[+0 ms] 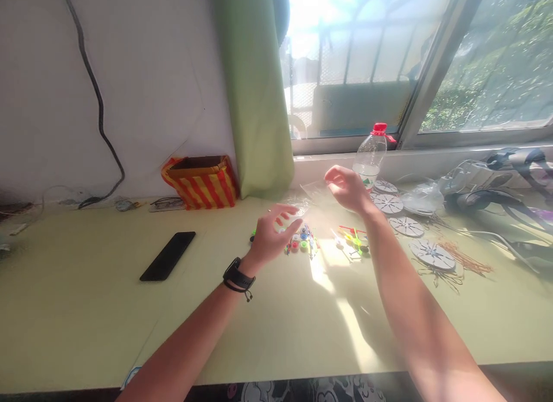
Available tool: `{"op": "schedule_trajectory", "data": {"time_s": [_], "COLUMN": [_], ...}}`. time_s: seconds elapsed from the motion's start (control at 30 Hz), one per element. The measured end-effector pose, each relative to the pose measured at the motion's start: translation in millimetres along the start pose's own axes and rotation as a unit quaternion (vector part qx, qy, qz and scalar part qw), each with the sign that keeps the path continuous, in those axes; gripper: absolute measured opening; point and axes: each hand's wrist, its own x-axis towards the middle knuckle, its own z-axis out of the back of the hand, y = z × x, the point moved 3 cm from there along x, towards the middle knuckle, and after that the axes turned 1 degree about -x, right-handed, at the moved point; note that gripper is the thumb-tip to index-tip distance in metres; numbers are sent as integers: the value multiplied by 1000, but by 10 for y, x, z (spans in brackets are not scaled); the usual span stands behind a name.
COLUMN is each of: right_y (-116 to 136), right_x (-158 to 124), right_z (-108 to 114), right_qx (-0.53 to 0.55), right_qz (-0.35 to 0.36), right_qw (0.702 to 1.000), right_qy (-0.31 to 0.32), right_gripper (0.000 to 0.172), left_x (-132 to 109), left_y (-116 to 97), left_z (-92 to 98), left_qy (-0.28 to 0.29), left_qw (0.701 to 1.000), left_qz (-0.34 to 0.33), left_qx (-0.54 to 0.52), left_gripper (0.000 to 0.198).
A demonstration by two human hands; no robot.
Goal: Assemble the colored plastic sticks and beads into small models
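My right hand (344,187) is raised near the bottle, its fingers pinched on a thin clear plastic bag (314,189) that extends to the left. My left hand (273,232) hovers over the table with its fingers apart and curved, holding nothing that I can see. Under and beside it are several small coloured round pieces (295,245), with thin coloured sticks (313,244) next to them. More green, red and dark small parts (355,241) lie between my two forearms. Another crumpled clear plastic piece (302,205) is behind my left fingers, its outline washed out by sunlight.
A bottle with a red cap (372,154) stands by the window. White slotted discs (432,255), brown wires (469,259) and dark straps (479,203) lie at right. To the left are a black phone (168,256) and a striped box (207,186).
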Motion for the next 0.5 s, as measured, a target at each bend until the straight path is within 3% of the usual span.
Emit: {"op": "schedule_trajectory", "data": {"time_s": [0.07, 0.13, 0.23, 0.3, 0.33, 0.37, 0.43, 0.5], "right_y": [166, 294, 361, 323, 287, 245, 162, 96], "right_x": [-63, -163, -340, -473, -546, -625, -781, -907], "right_z": [112, 135, 45, -49, -93, -140, -227, -300], "right_qx": [78, 157, 246, 274, 277, 276, 276, 290], "right_qz": [-12, -23, -42, -68, -86, -107, -149, -170], "right_qw": [994, 978, 952, 945, 945, 944, 938, 928], "right_qy": [70, 132, 174, 166, 153, 147, 147, 161], "right_gripper": [22, 26, 30, 32, 35, 40, 51, 51], "left_x": [249, 426, 444, 295, 200, 106, -50, -165], "left_y": [-74, -92, -33, 54, 109, 169, 287, 394], "left_z": [117, 186, 132, 36, -5, -38, -61, -40], "left_qy": [-24, -5, 147, 256, 282, 291, 247, 195], "left_qw": [999, 1000, 987, 962, 953, 947, 952, 958], "left_qz": [-32, -25, 22, 62, 84, 105, 134, 154], "left_qx": [13, -1, -54, -70, -77, -86, -120, -141], "left_gripper": [36, 42, 44, 39, 38, 39, 40, 40]}}
